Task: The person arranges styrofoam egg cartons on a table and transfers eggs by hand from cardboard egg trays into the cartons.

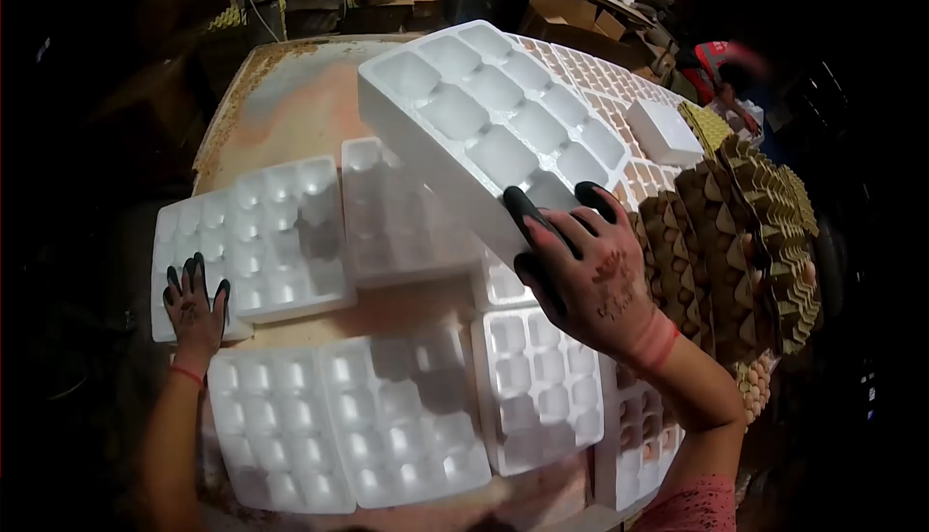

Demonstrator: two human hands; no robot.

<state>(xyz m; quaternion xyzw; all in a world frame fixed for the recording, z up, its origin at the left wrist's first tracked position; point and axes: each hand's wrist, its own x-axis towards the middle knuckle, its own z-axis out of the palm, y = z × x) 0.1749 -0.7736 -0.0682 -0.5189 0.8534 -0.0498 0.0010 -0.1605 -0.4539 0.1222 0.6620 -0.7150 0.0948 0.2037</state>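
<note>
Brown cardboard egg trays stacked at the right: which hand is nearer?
Right. The right hand is just left of the brown cardboard egg trays, gripping a raised white foam tray; the left hand is far to their left, at another white foam tray.

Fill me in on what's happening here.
A person's right hand grips a white foam tray, holding it tilted above the table. The left hand is spread over the near part of another white tray on the left. More trays lie around, with egg-filled ones at the far side. Brown egg cartons are stacked at the right, and another person is beyond them.
</note>
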